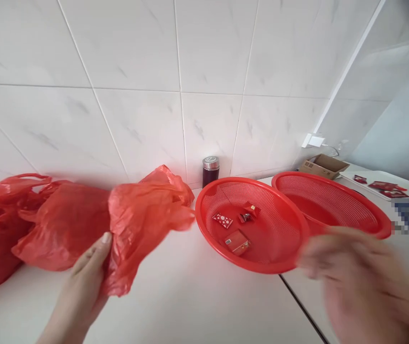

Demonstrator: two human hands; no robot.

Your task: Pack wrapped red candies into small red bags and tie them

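Note:
My left hand (pixel 91 270) grips a crumpled red plastic bag (pixel 138 229) between thumb and fingers, above the white table on the left. Over the table at the right, my right hand (pixel 360 267) is smeared by motion, near the rim of a red mesh basket (pixel 204 236); its fingers cannot be made out clearly. Inside that basket lie a spotted red packet (pixel 222 220), a small dark packet (pixel 245 217), another red packet (pixel 252 209) and a flat red packet with a label (pixel 237 241).
More red plastic bags (pixel 70 224) lie to the left along the tiled wall. A dark jar with a silver lid (pixel 210 172) stands behind the basket. A second red basket (pixel 333 203), a cardboard box (pixel 322 166) and a white tray (pixel 365 179) with red packets are at the right.

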